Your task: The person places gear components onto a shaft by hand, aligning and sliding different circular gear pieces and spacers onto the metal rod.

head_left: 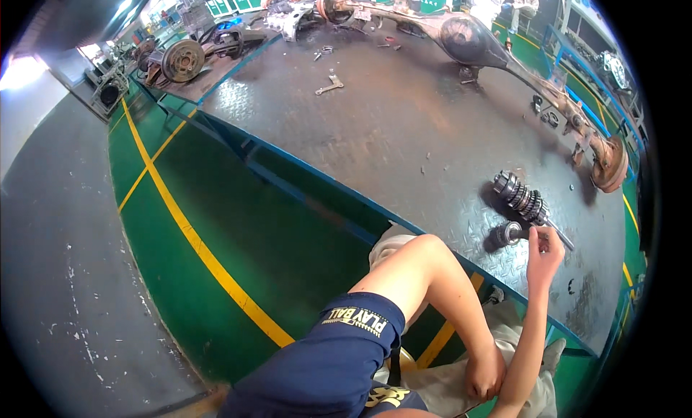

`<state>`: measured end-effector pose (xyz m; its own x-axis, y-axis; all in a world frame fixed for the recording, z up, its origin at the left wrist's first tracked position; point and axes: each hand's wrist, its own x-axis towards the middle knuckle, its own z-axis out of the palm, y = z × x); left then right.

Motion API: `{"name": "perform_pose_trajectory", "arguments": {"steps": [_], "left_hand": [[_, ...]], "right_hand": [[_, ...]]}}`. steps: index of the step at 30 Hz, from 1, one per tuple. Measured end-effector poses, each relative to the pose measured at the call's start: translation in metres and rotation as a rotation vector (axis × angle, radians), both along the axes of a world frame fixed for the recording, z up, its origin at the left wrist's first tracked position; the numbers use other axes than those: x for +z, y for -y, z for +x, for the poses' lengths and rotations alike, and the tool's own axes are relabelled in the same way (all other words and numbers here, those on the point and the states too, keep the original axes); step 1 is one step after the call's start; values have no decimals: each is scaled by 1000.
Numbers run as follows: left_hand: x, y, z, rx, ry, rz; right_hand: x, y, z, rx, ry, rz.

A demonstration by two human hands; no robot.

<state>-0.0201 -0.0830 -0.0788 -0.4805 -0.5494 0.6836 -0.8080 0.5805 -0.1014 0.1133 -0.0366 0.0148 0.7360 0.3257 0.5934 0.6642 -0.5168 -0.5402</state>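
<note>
The right hand is pinching a short shaft beside a gear stack on the surface, while the left hand is resting near the lap, its closure unclear.

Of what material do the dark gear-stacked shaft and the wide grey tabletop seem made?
Dark gear-stacked shaft: probably bare steel, semi-glossy; its ridges show metallic glints. Wide grey tabletop: likely steel plate, worn, with raised tread pattern; brownish patches could be rust or grime.
</note>
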Motion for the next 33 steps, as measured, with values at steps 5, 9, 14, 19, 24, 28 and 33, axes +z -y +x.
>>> {"name": "perform_pose_trajectory", "arguments": {"steps": [5, 9, 14, 19, 24, 28, 33], "left_hand": [[-1, 12, 1, -96, -1, -50], [-1, -10, 3, -111, -112, -51], [-4, -62, 7, -18, -228, 26], [19, -65, -2, 32, -204, 116], [21, -102, 7, 203, -202, 84], [22, -109, 6, 225, -214, 273], [19, -96, 4, 138, -353, 272]], "right_hand": [[-13, 44, 24, -86, -271, 216], [-14, 49, 54, -152, -321, 251], [-17, 13, 75, -263, -341, 257], [-59, 49, 130, -584, -18, -532], [14, -42, 66, 60, -259, 98], [34, -61, 31, 284, -249, -197], [38, -55, 1, 423, -148, -362]]}}
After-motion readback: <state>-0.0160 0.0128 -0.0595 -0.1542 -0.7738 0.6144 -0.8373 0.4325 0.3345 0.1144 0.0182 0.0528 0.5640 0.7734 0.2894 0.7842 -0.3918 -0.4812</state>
